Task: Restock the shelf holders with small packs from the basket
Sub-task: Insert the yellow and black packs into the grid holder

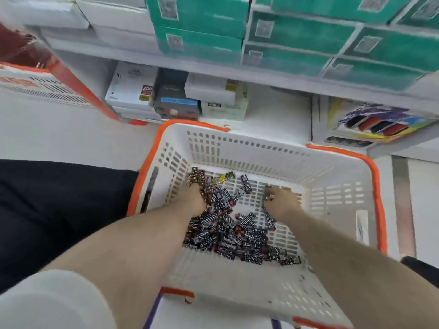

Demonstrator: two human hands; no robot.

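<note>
Reaching into the basket, both hands sit down among the small packs. Left hand curls its fingers round a few packs; right hand likewise grips some (blurred, count unclear). Loose packs lie between and nearward of the fingers, long axes every way; either hand is equally near.

So the basket sits on the floor right in front of the shelves, small packs heaped in its bottom. Both hands are down in there, left hand at the pile's left edge, right hand at its right. Stacked boxes sit under the shelf behind it.
</note>
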